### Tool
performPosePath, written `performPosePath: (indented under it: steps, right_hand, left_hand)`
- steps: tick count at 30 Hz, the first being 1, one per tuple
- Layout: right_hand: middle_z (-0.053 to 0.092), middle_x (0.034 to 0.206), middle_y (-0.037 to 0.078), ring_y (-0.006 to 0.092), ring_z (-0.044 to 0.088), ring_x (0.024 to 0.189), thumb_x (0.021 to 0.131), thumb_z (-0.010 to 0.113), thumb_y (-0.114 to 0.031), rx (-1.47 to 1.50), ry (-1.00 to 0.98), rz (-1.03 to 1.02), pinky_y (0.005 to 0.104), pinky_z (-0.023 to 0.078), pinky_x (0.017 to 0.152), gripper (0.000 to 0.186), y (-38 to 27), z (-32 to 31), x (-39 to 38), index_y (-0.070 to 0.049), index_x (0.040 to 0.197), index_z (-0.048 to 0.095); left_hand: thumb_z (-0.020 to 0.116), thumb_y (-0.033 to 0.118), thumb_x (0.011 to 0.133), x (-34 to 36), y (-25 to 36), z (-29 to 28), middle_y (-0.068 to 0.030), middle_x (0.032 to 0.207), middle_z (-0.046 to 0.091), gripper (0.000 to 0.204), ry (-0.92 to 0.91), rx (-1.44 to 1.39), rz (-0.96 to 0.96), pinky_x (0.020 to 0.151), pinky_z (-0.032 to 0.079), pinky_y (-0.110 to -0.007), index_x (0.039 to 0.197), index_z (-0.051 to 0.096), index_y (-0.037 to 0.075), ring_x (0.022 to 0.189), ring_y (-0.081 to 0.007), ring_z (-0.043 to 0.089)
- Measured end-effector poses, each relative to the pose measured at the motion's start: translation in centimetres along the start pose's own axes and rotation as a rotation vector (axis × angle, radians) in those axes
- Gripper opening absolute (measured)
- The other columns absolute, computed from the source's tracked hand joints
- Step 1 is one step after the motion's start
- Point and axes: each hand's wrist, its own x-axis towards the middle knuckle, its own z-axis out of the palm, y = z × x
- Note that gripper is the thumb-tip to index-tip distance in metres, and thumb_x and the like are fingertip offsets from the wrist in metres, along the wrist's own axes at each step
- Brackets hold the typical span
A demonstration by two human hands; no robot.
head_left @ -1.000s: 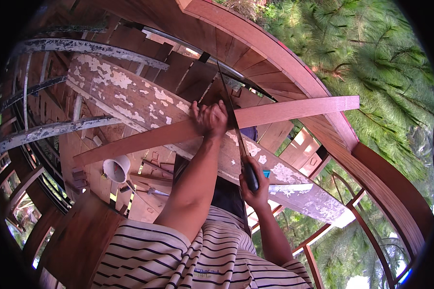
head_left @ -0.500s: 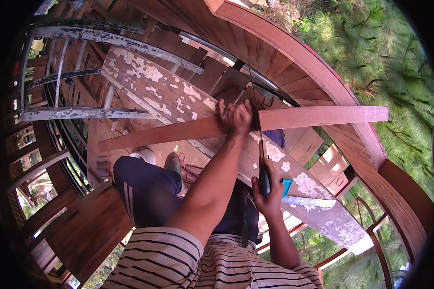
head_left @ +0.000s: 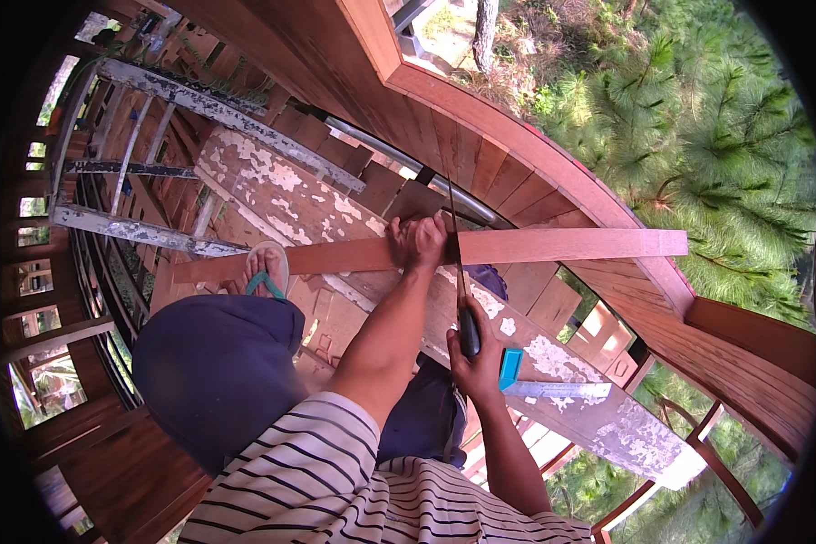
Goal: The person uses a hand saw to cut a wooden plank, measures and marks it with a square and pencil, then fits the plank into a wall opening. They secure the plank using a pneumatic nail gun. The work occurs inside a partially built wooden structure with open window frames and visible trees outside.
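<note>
Now a sandalled foot [head_left: 268, 270] is coming up onto the left stretch of the wooden board [head_left: 571, 246], probably bracing it against the black-handled saw [head_left: 469, 330]. The board is lying across a peeling plank [head_left: 282, 191], right end extending over the railing [head_left: 485, 114]. Left hand [head_left: 421, 240] is curling closed over the board, pressing just beside the saw; right hand [head_left: 478, 360] is wrapping firmly around the saw's grip.

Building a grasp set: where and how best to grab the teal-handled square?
Probably by its teal handle, pinched from above and the right. The handle is a chunky block; the thin blade lies flat on the peeling plank. The right hand, on the saw handle, crowds the left side.
</note>
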Motion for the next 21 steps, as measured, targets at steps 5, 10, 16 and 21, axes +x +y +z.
performPosePath:
  steps: [5, 10, 16, 21]
  right_hand:
    - [0.065, 0.118, 0.027, 0.0475, 0.064, 0.107, 0.089, 0.066, -0.009, 0.042, -0.025, -0.06, 0.046, 0.053, 0.085, 0.059, 0.6, 0.5, -0.3, -0.011, 0.143, 0.044]
    - [0.063, 0.128, 0.025, 0.0403, 0.061, 0.122, 0.089, 0.066, -0.007, 0.117, -0.042, 0.001, 0.0409, 0.047, 0.101, 0.057, 1.1, -0.4, -0.2, -0.007, 0.142, 0.047]
    - [0.064, 0.129, 0.022, 0.0391, 0.061, 0.122, 0.088, 0.067, -0.006, 0.072, -0.042, -0.092, 0.0398, 0.047, 0.1, 0.056, 1.5, -1.3, -0.1, -0.006, 0.141, 0.048]
    - [0.063, 0.131, 0.021, 0.0362, 0.061, 0.123, 0.088, 0.067, -0.005, -0.028, -0.15, -0.045, 0.0398, 0.047, 0.101, 0.057, -0.1, -1.3, 0.5, -0.007, 0.142, 0.048]
  left_hand:
    - [0.064, 0.036, 0.09, -0.9, -1.8, 1.3, -0.0095, 0.056, 0.064, 0.044, -0.053, 0.026, -0.015, 0.087, 0.05, -0.045, 0.051, 0.059, 0.016, 0.056, -0.0294, 0.062]
    - [0.052, 0.053, 0.093, -0.7, -1.1, 1.9, -0.0158, 0.073, 0.071, 0.054, -0.356, -0.018, -0.235, 0.106, 0.041, -0.043, 0.068, 0.073, 0.011, 0.083, -0.0328, 0.069]
    - [0.049, 0.055, 0.094, -2.1, -2.0, 4.2, -0.0182, 0.072, 0.071, 0.059, -0.292, 0.037, -0.217, 0.109, 0.042, -0.044, 0.068, 0.075, 0.008, 0.079, -0.0353, 0.07]
    - [0.056, 0.047, 0.095, -3.5, -4.8, 5.8, -0.0194, 0.067, 0.068, 0.052, 0.056, 0.084, -0.216, 0.104, 0.047, -0.045, 0.064, 0.074, 0.008, 0.073, -0.0369, 0.07]
